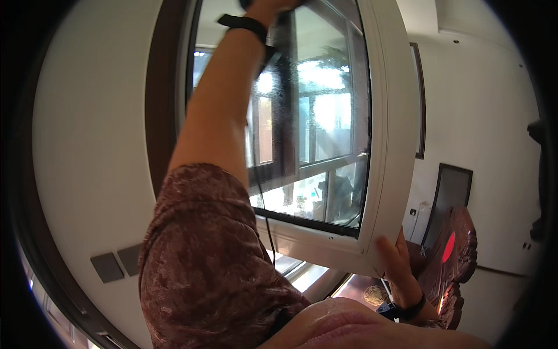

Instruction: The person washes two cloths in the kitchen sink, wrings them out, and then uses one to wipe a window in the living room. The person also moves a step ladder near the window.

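A window sash with a white frame [386, 131] and a glass pane [324, 118] stands in front of me. My left arm reaches up across the glass, with a black strap around the wrist. Only part of my left hand [277, 5] shows, blurred at the top edge. Something dark is beside its fingers, but I cannot tell what it is or whether it is held. My right hand [399, 261] grips the sash's lower right corner, thumb on the near face and fingers behind. The pane looks streaked or wet in places and carries bright reflections.
A thin black cable [268, 231] hangs by my left sleeve. Carved dark wooden furniture [453, 261] stands to the right, near a dark framed panel [449, 196]. Dark wall switch plates [107, 267] are at lower left, beside brown window trim [163, 87].
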The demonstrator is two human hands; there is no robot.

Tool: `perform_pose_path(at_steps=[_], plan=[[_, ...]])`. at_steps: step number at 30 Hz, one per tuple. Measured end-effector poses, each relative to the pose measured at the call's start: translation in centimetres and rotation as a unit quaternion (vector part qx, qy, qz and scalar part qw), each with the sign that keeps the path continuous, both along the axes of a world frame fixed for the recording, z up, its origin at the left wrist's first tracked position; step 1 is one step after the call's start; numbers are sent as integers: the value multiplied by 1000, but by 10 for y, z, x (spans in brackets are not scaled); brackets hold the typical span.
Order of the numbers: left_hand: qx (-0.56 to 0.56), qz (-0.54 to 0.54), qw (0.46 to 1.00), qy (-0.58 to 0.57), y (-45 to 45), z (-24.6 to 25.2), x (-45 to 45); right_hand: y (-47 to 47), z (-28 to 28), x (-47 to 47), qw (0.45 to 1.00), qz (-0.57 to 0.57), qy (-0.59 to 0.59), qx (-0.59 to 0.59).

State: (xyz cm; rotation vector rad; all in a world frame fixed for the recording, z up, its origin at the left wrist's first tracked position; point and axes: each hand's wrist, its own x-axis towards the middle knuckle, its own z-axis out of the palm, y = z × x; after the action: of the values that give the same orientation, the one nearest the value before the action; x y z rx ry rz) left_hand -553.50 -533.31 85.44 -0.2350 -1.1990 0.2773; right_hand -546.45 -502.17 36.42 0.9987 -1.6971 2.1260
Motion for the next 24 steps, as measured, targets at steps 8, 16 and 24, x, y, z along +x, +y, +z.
perform_pose_path(at_steps=[8, 16, 24], plan=[[287, -80, 938, -178, -227, -57, -50, -1, -5, -9, 999, 29, 32, -29], [-39, 158, 975, -153, -19, -20, -3, -2, -8, -15, 998, 27, -8, -58], [5, -80, 991, -110, -13, -11, -17, 3, -5, -32, 998, 31, 22, -43]])
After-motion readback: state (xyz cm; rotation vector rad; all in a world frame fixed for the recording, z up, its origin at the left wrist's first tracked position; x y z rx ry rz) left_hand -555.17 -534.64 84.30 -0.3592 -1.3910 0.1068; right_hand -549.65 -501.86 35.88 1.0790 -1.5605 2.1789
